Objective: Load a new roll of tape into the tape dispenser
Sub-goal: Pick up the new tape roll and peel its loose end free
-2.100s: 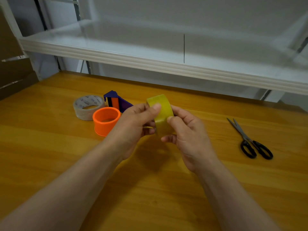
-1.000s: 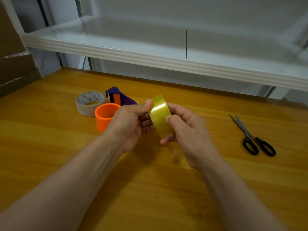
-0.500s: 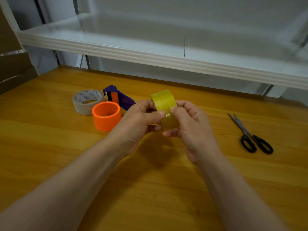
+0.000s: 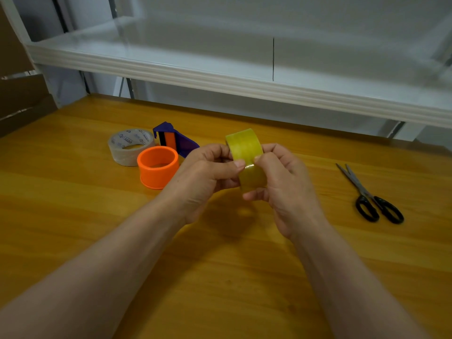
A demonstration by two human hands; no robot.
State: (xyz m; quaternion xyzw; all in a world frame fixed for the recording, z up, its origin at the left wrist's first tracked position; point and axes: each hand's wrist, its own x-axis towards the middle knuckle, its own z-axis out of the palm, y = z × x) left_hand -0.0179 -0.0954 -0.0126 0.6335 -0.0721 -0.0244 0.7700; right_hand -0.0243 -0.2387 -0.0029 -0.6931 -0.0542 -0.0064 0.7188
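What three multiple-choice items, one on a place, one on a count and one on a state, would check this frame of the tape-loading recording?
1. Where do the scissors lie on the table?
A. to the right of the hands
B. between the hands
C. on the white shelf

2. How many tape rolls show in all?
A. one
B. two
C. four

3. What is the state of the yellow tape roll?
A. seated in the dispenser
B. lying flat on the table
C. held up off the table in both hands

Key:
1 A: the scissors lie alone, right of the right hand.
2 B: only the yellow tape roll and the clear tape roll show, the latter beside the orange ring.
3 C: the left hand and the right hand grip it, thumbs on its outer face, while the blue tape dispenser sits apart.
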